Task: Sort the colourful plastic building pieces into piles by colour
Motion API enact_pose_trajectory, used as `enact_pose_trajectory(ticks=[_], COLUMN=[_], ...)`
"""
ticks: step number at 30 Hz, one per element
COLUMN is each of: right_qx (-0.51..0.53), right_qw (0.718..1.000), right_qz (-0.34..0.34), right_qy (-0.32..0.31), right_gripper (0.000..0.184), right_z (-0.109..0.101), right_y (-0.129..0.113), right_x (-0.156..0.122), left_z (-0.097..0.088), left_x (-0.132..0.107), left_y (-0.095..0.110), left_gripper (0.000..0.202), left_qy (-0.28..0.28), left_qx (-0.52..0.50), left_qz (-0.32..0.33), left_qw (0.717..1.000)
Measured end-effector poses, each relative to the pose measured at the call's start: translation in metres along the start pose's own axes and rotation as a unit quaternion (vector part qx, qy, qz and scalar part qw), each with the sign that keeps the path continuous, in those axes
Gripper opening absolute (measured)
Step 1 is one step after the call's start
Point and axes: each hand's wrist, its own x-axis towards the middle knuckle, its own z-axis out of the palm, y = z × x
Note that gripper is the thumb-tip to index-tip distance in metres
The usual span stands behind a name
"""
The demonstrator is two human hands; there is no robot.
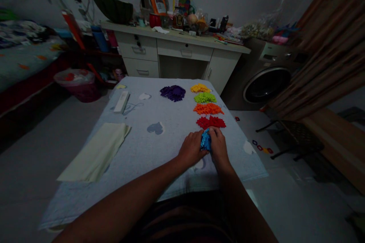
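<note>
Your 2 forearms reach in over the near edge of the cloth-covered table, and toward its left edge, in the near half, a pale folded cloth lies flat. Right of the middle, nearer the right edge than the left, your left hand and right hand are closed in around a clump of blue pieces, 1 hand on each side, fingers curled and only a narrow band of blue showing between them. On the floor off the right edge lie a few linked coloured pieces. Just beyond your fingers, 4 piles run in a row along the right edge toward the far right corner: the red pile, then the orange pile, the lime green pile and the yellow pile, each set a little apart from the next. You have a long white box near the far left corner, and a dark purple pile by the middle of the far edge. Past that edge stand a white desk and, to its right, a washing machine.
</note>
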Motion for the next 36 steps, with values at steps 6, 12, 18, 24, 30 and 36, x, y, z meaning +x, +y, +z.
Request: enact_pose_trajectory(ticks=[6, 12, 18, 24, 30, 36], right_qx=[0.109, 0.188, 0.19, 0.141, 0.02, -0.237], right_qw=[0.993, 0.977, 0.97, 0.978, 0.99, 0.968], right_qz=[0.043, 0.048, 0.046, -0.004, -0.056, -0.079], right_qy=[-0.018, -0.085, -0.147, -0.156, -0.124, -0.013], right_gripper=[0.033, 0.032, 0.032, 0.028, 0.031, 0.034], right_z=[0.021, 0.058, 0.115, 0.131, 0.074, -0.005], right_y=[-0.011, -0.037, -0.046, -0.049, -0.051, -0.029], right_x=[0.002, 0.016, 0.043, 0.068, 0.085, 0.104], left_z=[-0.012, -0.04, -0.076, -0.094, -0.1, -0.103], left_x=[-0.006, -0.001, 0.012, 0.014, 0.007, 0.001], left_y=[-0.001, -0.022, -0.072, -0.11, -0.108, -0.106], left_gripper=[0.078, 0.077, 0.063, 0.049, 0.051, 0.053], left_qy=[0.013, 0.076, 0.167, 0.228, 0.285, 0.293], left_qx=[-0.088, -0.168, -0.159, -0.13, -0.002, 0.143], left_qz=[-0.026, -0.054, -0.12, -0.132, -0.131, -0.171], left_qw=[0.996, 0.981, 0.966, 0.956, 0.95, 0.93])
